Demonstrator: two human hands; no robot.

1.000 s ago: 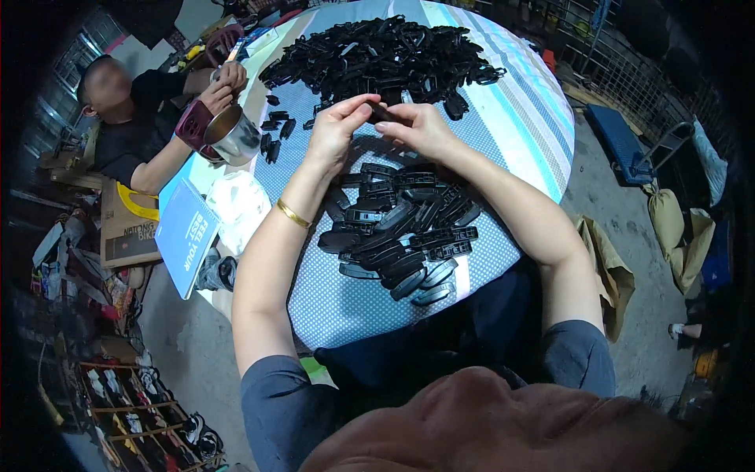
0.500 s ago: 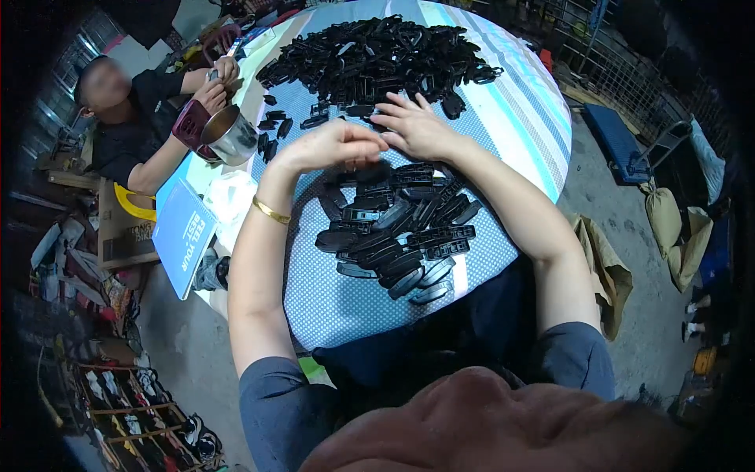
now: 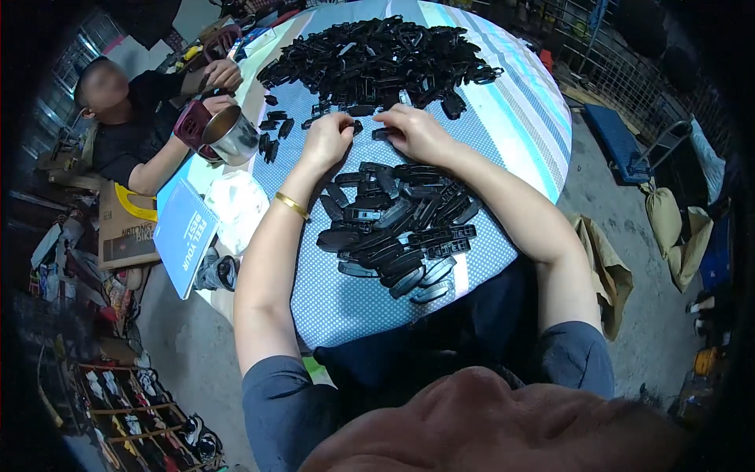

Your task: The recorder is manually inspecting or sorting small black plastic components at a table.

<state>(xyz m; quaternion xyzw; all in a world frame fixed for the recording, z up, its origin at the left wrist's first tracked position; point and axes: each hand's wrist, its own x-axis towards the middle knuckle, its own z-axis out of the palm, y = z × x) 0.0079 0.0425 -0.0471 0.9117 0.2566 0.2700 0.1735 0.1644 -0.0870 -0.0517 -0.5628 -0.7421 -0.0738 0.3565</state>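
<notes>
My left hand [image 3: 329,141], a gold bracelet [image 3: 292,206] at its wrist, is closed in a pinch on a small black plastic piece [image 3: 357,127]. Just to its right, my right hand [image 3: 419,132] curls its fingers round another long black piece [image 3: 381,134]. Beyond both hands rises a large heap of black plastic pieces [image 3: 377,59]. Closer to me, between my forearms, lies a smaller pile of similar elongated pieces [image 3: 393,228], some with slotted faces. Their exact kind is too small to make out.
The patterned tablecloth [image 3: 515,102] covers a rounded table. At left stand a metal cup [image 3: 231,135], a crumpled white plastic bag [image 3: 236,206] and a blue box [image 3: 185,238]. Several loose black pieces [image 3: 271,130] lie near the cup. Another person [image 3: 130,118] sits at the far left.
My left hand has drawn back from over the near pile toward the far heap and pinched a piece. My right hand's spread fingers have curled round a piece.
</notes>
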